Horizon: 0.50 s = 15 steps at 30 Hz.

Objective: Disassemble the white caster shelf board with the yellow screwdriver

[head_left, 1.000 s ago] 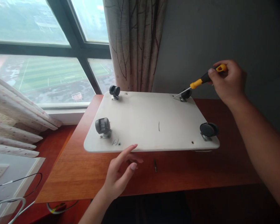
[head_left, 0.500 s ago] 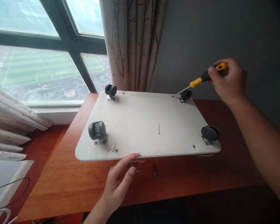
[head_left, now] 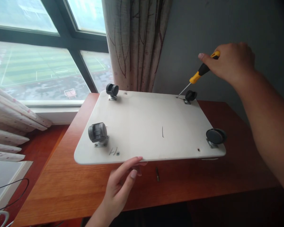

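A yellow and black screwdriver (head_left: 200, 70) slants down to the far right part of a white board (head_left: 142, 123), its tip at a small screw spot beside the far right caster (head_left: 191, 95). My right hand (head_left: 234, 60) is closed around the end of its handle. At the board's near edge, my left hand (head_left: 121, 179) has its fingers stretched out, the index fingertip resting on the rim and the thumb apart. More black casters stand on the corners: near left (head_left: 98, 133), far left (head_left: 112, 90) and near right (head_left: 215, 136).
Beneath the board is a reddish-brown wooden table (head_left: 61, 189). A small dark metal bit (head_left: 157, 174) lies near its front edge. Behind stand a patterned curtain (head_left: 139, 47), a grey wall (head_left: 203, 28) and a window (head_left: 49, 63). A cable (head_left: 26, 186) hangs at lower left.
My right hand has risen and turned over the handle end, leaving the screwdriver more upright. Its tip stays at the same spot. My left hand keeps its place at the edge.
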### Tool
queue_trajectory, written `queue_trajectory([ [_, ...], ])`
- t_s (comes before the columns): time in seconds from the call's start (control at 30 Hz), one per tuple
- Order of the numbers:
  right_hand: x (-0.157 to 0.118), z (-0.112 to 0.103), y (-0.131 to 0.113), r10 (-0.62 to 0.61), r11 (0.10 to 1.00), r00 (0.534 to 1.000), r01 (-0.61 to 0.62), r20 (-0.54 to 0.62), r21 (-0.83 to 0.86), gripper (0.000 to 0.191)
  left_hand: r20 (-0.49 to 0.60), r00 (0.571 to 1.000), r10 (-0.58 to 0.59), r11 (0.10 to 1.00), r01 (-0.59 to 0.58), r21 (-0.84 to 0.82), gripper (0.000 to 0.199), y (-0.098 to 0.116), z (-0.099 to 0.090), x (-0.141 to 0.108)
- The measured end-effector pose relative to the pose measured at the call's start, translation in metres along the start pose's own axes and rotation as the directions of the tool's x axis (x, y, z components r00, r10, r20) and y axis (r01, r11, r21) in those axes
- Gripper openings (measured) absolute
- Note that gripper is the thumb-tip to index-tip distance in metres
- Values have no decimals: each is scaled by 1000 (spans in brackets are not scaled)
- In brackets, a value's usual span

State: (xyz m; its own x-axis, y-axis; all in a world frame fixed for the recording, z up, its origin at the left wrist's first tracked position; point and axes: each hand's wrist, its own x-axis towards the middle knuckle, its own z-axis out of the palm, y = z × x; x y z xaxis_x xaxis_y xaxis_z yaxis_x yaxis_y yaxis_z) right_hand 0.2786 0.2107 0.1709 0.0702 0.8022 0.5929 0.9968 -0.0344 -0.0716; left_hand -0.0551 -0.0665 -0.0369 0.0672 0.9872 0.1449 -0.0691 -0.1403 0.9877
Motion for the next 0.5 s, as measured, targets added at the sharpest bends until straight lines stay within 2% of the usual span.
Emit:
queue_trajectory([
  [0.1,13,3,-5,-38,999,999,37,31,20,43,27,999,21,1000,-21,15,30,-1,-2,0],
  [0.3,20,-6,-7,-76,997,976,73,203,25,27,-42,999,-27,1000,27,-12,29,2,2,-1],
  [0.4,22,-10,2,-125,987,953,92,276,131,18,-46,998,-33,999,32,-20,29,3,4,-1],
  [0.5,23,-12,9,-168,957,919,64,358,284,28,-38,999,-23,1000,23,-16,29,3,3,-1],
])
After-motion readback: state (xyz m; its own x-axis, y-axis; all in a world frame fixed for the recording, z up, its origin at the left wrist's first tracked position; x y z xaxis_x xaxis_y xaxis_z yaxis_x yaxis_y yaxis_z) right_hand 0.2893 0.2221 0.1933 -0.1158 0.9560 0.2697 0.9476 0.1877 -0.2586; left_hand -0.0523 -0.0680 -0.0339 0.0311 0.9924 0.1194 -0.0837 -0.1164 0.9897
